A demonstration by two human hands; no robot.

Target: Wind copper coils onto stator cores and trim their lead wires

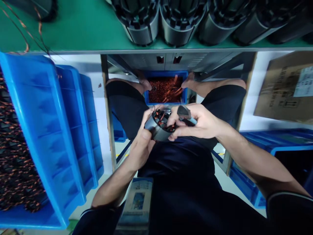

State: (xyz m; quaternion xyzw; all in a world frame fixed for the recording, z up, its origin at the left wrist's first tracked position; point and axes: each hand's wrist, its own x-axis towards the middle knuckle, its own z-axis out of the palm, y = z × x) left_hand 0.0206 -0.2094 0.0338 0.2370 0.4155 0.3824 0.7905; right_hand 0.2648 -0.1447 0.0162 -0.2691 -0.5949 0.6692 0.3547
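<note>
My left hand (143,140) is wrapped round the side of a grey metal motor stator (156,129), which is tilted so its open end with black slots and copper wire shows. At the right rim of the stator, my right hand (195,122) has its fingers bent against the opening. A tool with a dark head and a light blue part (187,115) is held in my right hand; blur hides its exact shape. Both hands are above my lap.
Several stators (177,32) line the green bench (83,26). Below, a blue bin (146,96) holds copper scraps. Stacked blue crates (44,124) stand left, the nearest full of wired parts. At the right are a cardboard box (276,94) and more blue crates (276,150).
</note>
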